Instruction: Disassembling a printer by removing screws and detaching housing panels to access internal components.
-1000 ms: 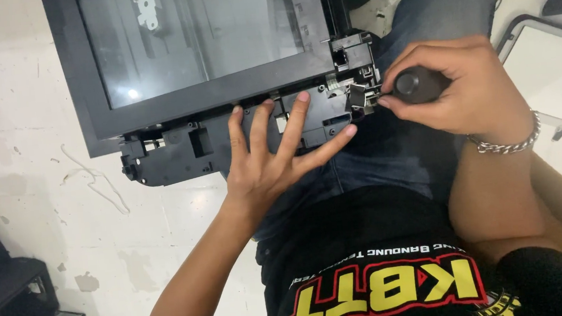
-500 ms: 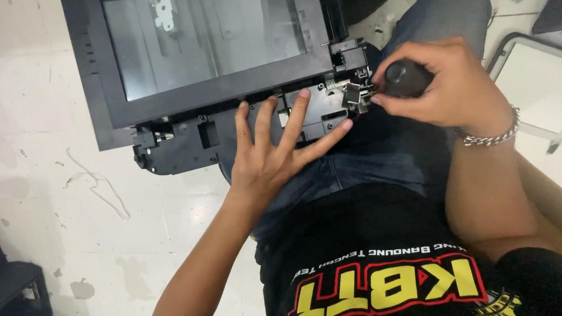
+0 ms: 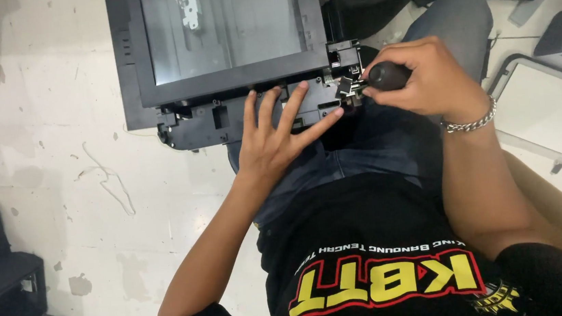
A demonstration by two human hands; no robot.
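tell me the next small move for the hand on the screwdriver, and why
Probably keep turning the screwdriver in place. The right hand grips its black handle with the tip at the hinge corner of the scanner unit, while the left hand lies flat on its front edge, bracing it on the lap.

Shifted a little toward the right of the view since a second ago: scanner unit (image 3: 230, 53), now showing less of its left border. Left hand (image 3: 276, 138) slid rightward along the black front edge, fingers spread as before. Right hand (image 3: 424, 75) with dark screwdriver handle (image 3: 386, 76) raised slightly, nearer the corner bracket (image 3: 344, 69).
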